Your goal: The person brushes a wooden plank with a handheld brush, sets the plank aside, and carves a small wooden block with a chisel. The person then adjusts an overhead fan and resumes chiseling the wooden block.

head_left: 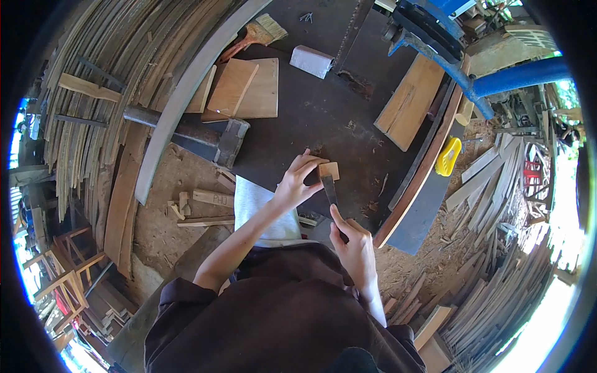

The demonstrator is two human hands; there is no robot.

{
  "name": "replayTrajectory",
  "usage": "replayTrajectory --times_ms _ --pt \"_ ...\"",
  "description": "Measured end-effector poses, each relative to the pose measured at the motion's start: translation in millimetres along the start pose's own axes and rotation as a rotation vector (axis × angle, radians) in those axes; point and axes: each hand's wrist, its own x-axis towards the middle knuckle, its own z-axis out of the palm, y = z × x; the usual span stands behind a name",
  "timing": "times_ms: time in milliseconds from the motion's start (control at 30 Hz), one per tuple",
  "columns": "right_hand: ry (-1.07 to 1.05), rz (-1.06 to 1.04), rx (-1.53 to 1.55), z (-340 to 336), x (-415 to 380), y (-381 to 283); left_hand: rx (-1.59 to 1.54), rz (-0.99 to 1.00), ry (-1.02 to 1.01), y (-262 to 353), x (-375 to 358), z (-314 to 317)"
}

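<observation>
My left hand (298, 180) pinches a small light wooden block (329, 170) and holds it against the dark workbench top (323, 118). My right hand (353, 239) grips the handle of a dark-bladed tool, perhaps a chisel or knife (328, 189). Its tip points up and touches the lower edge of the block. Both hands sit near the front edge of the bench, close together.
Flat boards (245, 90) and a plank (410, 102) lie on the bench, with a brush (258, 34), a grey block (311, 61) and a saw blade (351, 31). A blue machine (460, 50) stands at the right. A yellow tool (448, 155) rests beyond the edge. Wood offcuts cover the ground.
</observation>
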Motion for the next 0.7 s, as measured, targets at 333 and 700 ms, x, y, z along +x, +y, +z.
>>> replayTrajectory --times_ms 333,700 --pt "-0.025 0.006 0.01 -3 0 2 0.0 -0.011 0.018 -4 -2 4" --pt "0.013 0.002 0.049 1 0 2 -0.01 0.023 0.046 -7 0 4"
